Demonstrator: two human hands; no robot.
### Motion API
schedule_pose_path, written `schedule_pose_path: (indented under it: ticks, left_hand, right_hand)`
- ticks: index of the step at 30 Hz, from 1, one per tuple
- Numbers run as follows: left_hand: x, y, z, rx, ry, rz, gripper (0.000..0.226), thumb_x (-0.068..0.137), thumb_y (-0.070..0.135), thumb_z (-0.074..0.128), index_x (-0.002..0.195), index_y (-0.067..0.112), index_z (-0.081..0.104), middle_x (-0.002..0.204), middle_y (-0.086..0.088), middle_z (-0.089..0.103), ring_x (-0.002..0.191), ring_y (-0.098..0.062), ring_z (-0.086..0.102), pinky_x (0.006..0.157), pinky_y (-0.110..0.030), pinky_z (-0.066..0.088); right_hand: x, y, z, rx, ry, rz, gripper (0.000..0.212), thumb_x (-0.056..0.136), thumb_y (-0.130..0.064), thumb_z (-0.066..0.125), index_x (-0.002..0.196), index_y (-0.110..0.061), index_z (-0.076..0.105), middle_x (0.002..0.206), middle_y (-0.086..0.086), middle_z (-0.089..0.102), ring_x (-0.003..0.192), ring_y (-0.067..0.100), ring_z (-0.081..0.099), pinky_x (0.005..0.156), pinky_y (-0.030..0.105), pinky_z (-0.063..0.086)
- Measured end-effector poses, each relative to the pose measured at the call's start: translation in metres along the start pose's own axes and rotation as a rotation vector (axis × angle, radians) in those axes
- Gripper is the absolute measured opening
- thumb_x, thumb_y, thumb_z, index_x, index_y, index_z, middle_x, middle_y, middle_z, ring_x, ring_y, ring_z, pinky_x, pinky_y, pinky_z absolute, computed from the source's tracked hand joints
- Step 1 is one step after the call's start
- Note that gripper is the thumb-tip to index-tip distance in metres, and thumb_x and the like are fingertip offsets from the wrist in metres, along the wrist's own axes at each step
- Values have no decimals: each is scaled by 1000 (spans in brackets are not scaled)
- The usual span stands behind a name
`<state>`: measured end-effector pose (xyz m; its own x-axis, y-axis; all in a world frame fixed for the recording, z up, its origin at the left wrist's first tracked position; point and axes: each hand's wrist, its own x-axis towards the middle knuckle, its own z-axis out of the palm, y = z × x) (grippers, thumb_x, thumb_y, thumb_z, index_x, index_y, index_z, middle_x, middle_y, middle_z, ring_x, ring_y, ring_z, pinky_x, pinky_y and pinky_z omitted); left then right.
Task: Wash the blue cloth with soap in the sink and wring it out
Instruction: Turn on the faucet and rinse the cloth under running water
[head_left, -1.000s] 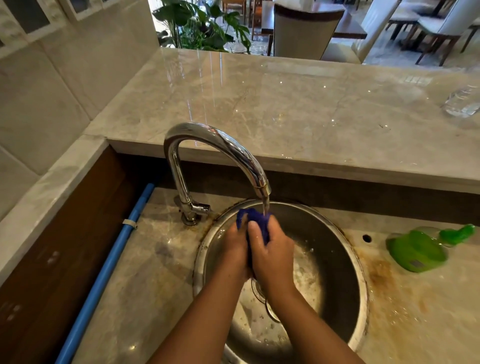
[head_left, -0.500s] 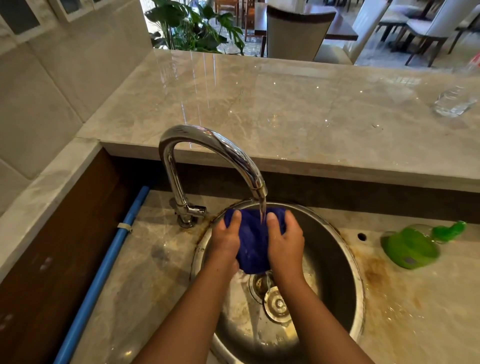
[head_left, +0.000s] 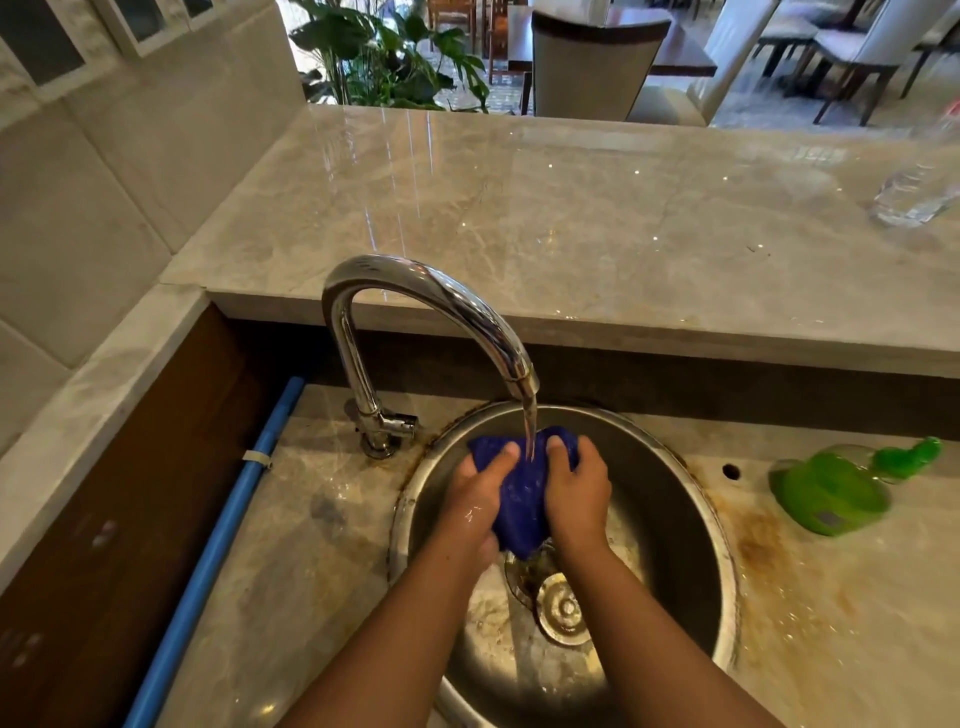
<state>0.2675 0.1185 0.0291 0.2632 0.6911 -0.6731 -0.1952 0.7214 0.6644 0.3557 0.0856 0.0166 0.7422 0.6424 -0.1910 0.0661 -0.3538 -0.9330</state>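
The blue cloth (head_left: 522, 493) is bunched and wet, held over the round steel sink (head_left: 691, 525) under water running from the chrome faucet (head_left: 441, 306). My left hand (head_left: 475, 493) grips its left side and my right hand (head_left: 576, 493) grips its right side, thumbs on top. The stream falls onto the cloth between my thumbs. A green soap bottle (head_left: 831, 491) lies on its side on the counter right of the sink. The drain strainer (head_left: 563, 608) shows below the cloth.
A raised marble ledge (head_left: 571, 223) runs behind the sink, with a clear plastic bottle (head_left: 914, 197) at its far right. A blue pipe (head_left: 218, 551) runs along the left wall. The counter right of the sink is rust-stained and wet.
My hands went from pressed together around the balled cloth to apart, spreading the cloth under the stream. The view shifted slightly.
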Motion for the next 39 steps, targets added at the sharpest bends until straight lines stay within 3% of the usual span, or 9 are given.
schedule_pose_path:
  ticks: [6,11,16,19,25,29,32,36,39]
  left_hand:
    - [-5,11,8,-68,103,-124,36,100,38,50,94,6,66,72,-11,65,70,-26,63,66,-34,49]
    - [-16,-4,9,-76,22,-101,41,97,45,55,103,8,73,93,-15,77,90,-32,73,85,-45,58]
    - [-22,0,6,-8,-40,32,22,94,27,64,116,19,63,106,-10,74,99,-29,72,93,-53,56]
    - [-14,5,1,13,79,59,33,94,37,64,122,21,60,111,-7,71,100,-29,69,86,-51,58]
    - [-12,9,11,87,195,17,43,99,49,49,98,9,66,78,-9,68,71,-23,65,65,-32,53]
    - [-9,-7,9,-36,75,-15,39,95,47,57,109,13,71,99,-13,77,92,-30,73,87,-47,58]
    - [-15,-4,11,-72,-37,0,16,98,30,59,106,18,67,103,-12,75,93,-29,72,78,-43,58]
    - [-14,9,9,14,45,114,26,96,28,62,118,15,61,108,-11,71,96,-29,69,79,-46,59]
    - [-5,18,5,156,177,84,20,97,41,57,101,22,63,95,-5,69,85,-25,66,77,-42,56]
  right_hand:
    - [-39,-12,6,-333,-212,-461,13,100,-30,53,100,-19,60,76,-9,61,64,5,57,59,14,41]
    - [-10,-7,13,-277,-137,-289,22,99,-36,49,90,-20,60,74,-1,66,67,16,63,61,38,53]
    - [6,2,3,-91,-70,-6,25,103,-28,49,86,-13,58,77,3,64,69,19,62,56,25,45]
    - [-9,-9,-3,60,-58,-40,24,103,-25,50,84,-13,58,72,1,60,56,3,54,50,13,43]
    - [-44,-17,10,-99,-166,-231,20,100,-36,52,90,-22,62,76,-2,66,67,9,62,62,26,52]
    - [-12,-6,16,-221,-38,-105,34,101,-41,49,78,-18,58,71,0,62,66,18,59,63,39,49]
    - [10,4,12,-133,-42,42,33,102,-35,51,75,-16,56,70,0,61,64,14,56,57,29,43]
    - [4,0,8,19,11,23,28,102,-28,51,79,-13,57,74,4,59,66,15,54,61,28,40]
    - [-22,-10,-3,111,-119,-69,28,102,-27,51,82,-10,62,75,12,64,64,15,56,60,29,47]
